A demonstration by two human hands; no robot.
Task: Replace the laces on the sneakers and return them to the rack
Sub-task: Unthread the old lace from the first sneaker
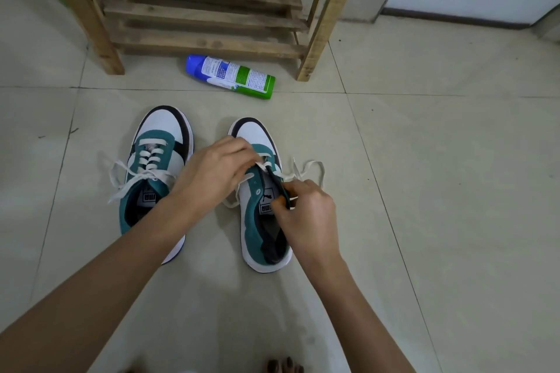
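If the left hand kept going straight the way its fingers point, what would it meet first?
Probably the lace looped past the right sneaker; the left hand points right across its eyelets. Depth is unclear.

Both bare forearms are extended forward, converging. Left hand (215,166) is held palm-down, fingers curled in a pinch. Right hand (309,215) is closed, thumb and forefinger pinched together.
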